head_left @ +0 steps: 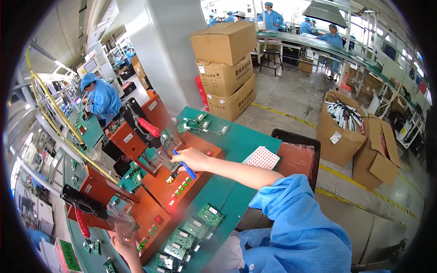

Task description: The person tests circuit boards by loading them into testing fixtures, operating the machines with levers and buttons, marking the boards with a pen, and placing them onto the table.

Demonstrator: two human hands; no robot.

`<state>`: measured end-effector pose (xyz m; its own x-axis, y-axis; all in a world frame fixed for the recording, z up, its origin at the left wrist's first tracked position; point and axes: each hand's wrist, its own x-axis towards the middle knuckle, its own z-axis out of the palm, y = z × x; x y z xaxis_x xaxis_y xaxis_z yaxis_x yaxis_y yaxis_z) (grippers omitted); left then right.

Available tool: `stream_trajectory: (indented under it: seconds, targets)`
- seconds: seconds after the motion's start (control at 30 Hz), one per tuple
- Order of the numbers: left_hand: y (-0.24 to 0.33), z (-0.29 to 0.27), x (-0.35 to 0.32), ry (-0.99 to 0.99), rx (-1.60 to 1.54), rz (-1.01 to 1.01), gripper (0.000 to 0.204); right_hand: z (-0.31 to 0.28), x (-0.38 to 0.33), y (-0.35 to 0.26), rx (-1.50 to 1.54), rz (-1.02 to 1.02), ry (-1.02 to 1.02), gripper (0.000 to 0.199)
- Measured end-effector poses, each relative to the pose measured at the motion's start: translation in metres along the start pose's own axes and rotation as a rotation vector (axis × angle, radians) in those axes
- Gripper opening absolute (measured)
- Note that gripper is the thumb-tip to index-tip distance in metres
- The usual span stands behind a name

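Right now we see the right hand (193,159) stretched out over an orange box-shaped test fixture (182,182) on the green-topped workbench (246,141), its fingers closed around a slim blue pen-like tool (185,167) whose tip points down toward the fixture's top plate. The fixture carries a black lever with a red grip (148,127) just beyond the hand, and a row of small lit indicator lamps (181,190) on its sloping front. Our left hand (122,241) comes up from the lower edge beside a second orange fixture (136,214); it reaches toward that fixture's clear pressing block (120,214), and we cannot tell whether the fingers are curled or spread. A second red-handled lever (82,220) hangs to its left. Near the front edge lies a row of small green circuit boards (191,230). Beyond the right forearm sits a white perforated pad (261,158) next to a black-rimmed tray (296,157). Stacked brown cardboard boxes (225,68) stand on the floor behind the bench.
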<state>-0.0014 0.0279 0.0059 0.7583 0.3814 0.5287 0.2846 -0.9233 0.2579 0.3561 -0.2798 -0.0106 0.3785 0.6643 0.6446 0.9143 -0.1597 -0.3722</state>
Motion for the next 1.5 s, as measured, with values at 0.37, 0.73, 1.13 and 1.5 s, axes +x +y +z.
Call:
stream_trajectory:
  seconds: [0.37, 0.73, 1.13, 1.5]
  targets:
    - [0.002, -0.001, -0.006, 0.053, 0.037, 0.015, 0.087, 0.001, -0.001, -0.005, -0.053, 0.119, -0.133, 0.048]
    - [0.016, -0.004, -0.001, 0.091, 0.063, -0.012, 0.077, -0.006, -0.002, -0.005, -0.016, 0.011, -0.039, 0.045]
    - [0.007, -0.002, 0.001, 0.031, 0.098, -0.046, 0.071, -0.008, -0.002, -0.006, -0.011, 0.04, -0.043, 0.045]
    - [0.01, -0.006, 0.003, 0.044, 0.074, -0.047, 0.075, -0.006, 0.0, -0.009, 0.018, 0.057, -0.051, 0.047]
